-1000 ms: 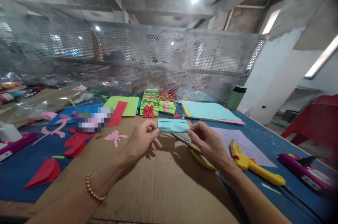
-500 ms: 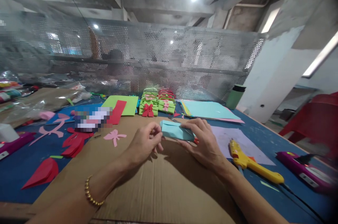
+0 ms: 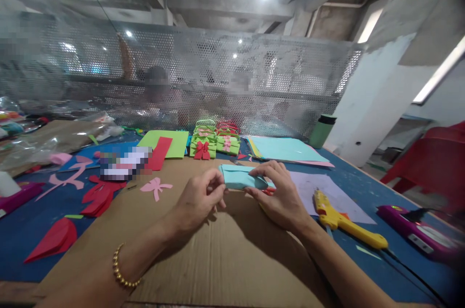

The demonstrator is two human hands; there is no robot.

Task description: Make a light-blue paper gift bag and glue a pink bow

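A folded light-blue paper piece (image 3: 240,177) is held between both hands above a brown cardboard sheet (image 3: 203,254). My left hand (image 3: 198,199), with a gold bead bracelet at the wrist, pinches the paper's left end with closed fingers. My right hand (image 3: 279,194) lies over the paper's right part, fingers pressed along its top edge. A bit of red scissor handle (image 3: 268,192) shows under my right hand; the rest of the scissors is hidden.
A yellow glue gun (image 3: 341,223) and a purple one (image 3: 414,233) lie to the right on the blue table. Small green paper baskets (image 3: 214,143), coloured sheets (image 3: 286,150), a green cup (image 3: 322,131) and red and pink cut-outs (image 3: 98,194) surround the cardboard. People sit behind a perforated metal screen.
My right hand moved from the paper's right end onto its top, covering the scissors. The paper came down and tilted a little. My left hand kept its pinch.
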